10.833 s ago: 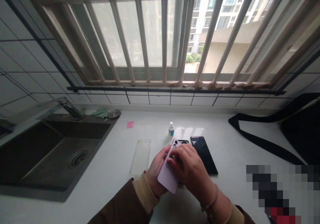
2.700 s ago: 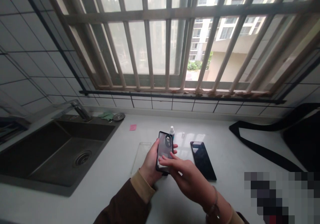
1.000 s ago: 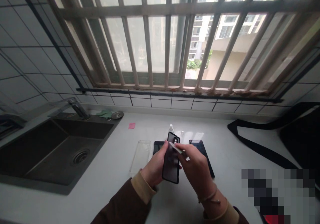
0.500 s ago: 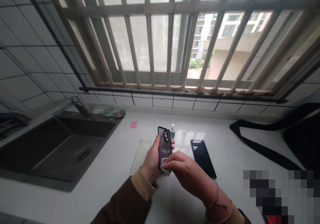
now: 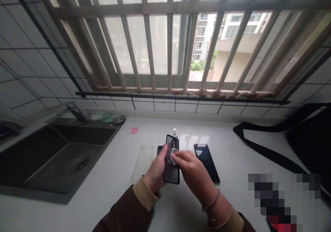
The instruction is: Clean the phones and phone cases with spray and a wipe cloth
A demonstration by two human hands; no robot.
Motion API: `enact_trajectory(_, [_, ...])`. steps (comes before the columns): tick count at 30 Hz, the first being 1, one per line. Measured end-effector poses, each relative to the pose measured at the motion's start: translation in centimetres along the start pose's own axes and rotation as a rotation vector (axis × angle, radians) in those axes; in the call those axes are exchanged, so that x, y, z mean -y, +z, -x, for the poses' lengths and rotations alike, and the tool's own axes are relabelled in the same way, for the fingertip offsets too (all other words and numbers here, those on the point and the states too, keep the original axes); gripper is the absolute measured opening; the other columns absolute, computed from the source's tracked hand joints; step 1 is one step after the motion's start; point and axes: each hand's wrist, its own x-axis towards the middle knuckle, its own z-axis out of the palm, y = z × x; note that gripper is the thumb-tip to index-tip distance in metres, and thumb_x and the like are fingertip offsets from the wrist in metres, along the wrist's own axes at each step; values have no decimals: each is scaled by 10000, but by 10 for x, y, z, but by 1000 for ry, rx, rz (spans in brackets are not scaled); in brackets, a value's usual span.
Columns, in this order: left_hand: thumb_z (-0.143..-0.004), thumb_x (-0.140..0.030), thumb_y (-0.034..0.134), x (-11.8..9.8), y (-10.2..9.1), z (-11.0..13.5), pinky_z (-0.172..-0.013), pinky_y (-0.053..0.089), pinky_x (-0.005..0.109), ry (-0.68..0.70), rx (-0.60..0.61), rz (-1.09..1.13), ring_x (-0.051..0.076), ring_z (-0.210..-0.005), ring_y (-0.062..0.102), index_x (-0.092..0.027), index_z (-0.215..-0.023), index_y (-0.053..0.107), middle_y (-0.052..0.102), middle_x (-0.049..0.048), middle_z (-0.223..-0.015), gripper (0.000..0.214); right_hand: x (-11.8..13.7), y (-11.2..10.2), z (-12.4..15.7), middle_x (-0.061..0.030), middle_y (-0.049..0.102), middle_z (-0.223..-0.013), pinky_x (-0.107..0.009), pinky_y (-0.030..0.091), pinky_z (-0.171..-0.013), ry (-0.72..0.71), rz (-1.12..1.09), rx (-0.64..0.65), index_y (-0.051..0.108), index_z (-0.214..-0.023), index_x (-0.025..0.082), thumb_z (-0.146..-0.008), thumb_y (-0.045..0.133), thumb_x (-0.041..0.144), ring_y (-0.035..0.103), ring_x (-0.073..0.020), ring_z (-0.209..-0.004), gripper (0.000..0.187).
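Observation:
My left hand grips a dark phone case by its left edge and holds it upright above the white counter. My right hand pinches a small white wipe and presses it against the case's inner face, below the camera cut-out. Behind the case a dark phone lies on the counter, mostly hidden. A second black phone lies flat just right of my right hand.
A clear case lies left of my hands. A small white bottle and its tiny cap stand behind them. A pink note lies further back. A dark sink fills the left; a black bag strap lies right.
My right hand has slid the wipe up the case, from its lower end to the middle. The case has tilted slightly and the phone behind it shows again.

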Motion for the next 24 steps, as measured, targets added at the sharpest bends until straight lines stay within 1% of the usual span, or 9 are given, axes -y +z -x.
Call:
enact_trajectory(2, [-1068, -431, 531, 5, 3, 2, -931, 589, 287, -22, 7, -24, 232, -1010, 767, -72, -1200, 739, 794, 167, -1055, 436, -1, 0, 0, -123, 722, -1207, -446, 638, -901, 18, 4, -45, 685, -1383, 262, -1037, 488, 53, 669, -264, -1065, 450])
enact_trajectory(5, [-1074, -359, 543, 9, 7, 6, -1047, 526, 254, 22, 37, -67, 207, -1164, 722, -111, -1278, 726, 783, 147, -1174, 370, -1, -1, 0, -118, 715, -1229, -441, 629, -930, 20, -7, -84, 691, -1376, 265, -1036, 506, 65, 668, -263, -1072, 436])
enact_trajectory(7, [-1068, -358, 558, 11, 6, 7, -1050, 520, 251, 67, 64, -119, 201, -1163, 718, -132, -1320, 710, 778, 137, -1195, 372, -2, 0, 0, -118, 713, -1236, -440, 624, -943, 20, -6, -101, 696, -1373, 260, -1036, 505, 65, 668, -264, -1083, 433])
enact_trajectory(9, [-1055, -416, 573, 12, 2, 7, -956, 576, 290, 59, 101, -200, 219, -1050, 749, -157, -1393, 667, 781, 136, -1155, 436, -3, 1, 1, -123, 704, -1260, -450, 616, -964, 38, 3, -130, 681, -1398, 261, -1037, 499, 65, 663, -270, -1110, 450])
enact_trajectory(12, [-1022, -530, 585, 13, -3, 7, -718, 621, 342, -10, 140, -337, 230, -780, 752, -210, -1526, 544, 780, 131, -1072, 599, -7, 2, 3, -137, 689, -1281, -473, 604, -992, 100, 29, -174, 645, -1447, 252, -1033, 496, 66, 656, -284, -1145, 478])
enact_trajectory(15, [-992, -488, 648, 12, -4, 9, -686, 615, 328, 76, 153, -421, 208, -724, 729, -246, -1587, 478, 766, 133, -1139, 665, -11, 1, 5, -147, 688, -1270, -491, 591, -1014, 143, 46, -171, 614, -1480, 231, -1023, 488, 58, 653, -292, -1150, 506])
enact_trajectory(18, [-972, -415, 690, 8, 0, 12, -779, 614, 312, 256, 168, -485, 250, -954, 736, -252, -1583, 503, 686, 147, -1378, 660, -12, 1, 5, -147, 693, -1245, -469, 608, -971, 185, 53, -162, 622, -1471, 222, -998, 465, 28, 663, -287, -1109, 534])
enact_trajectory(21, [-990, -440, 657, 6, 3, 12, -971, 587, 363, 393, 172, -596, 324, -1269, 637, -237, -1573, 522, 567, 130, -1553, 632, -11, 3, 4, -154, 691, -1240, -458, 607, -979, 209, 49, -191, 647, -1432, 199, -988, 456, 14, 664, -287, -1133, 517])
enact_trajectory(24, [-1040, -519, 539, 5, 0, 9, -1203, 428, 442, 525, 147, -728, 332, -1426, 526, -230, -1593, 489, 540, 112, -1587, 626, -8, 4, 2, -142, 715, -1183, -462, 604, -981, 193, 17, -187, 682, -1371, 197, -1013, 458, 39, 679, -276, -1104, 450])
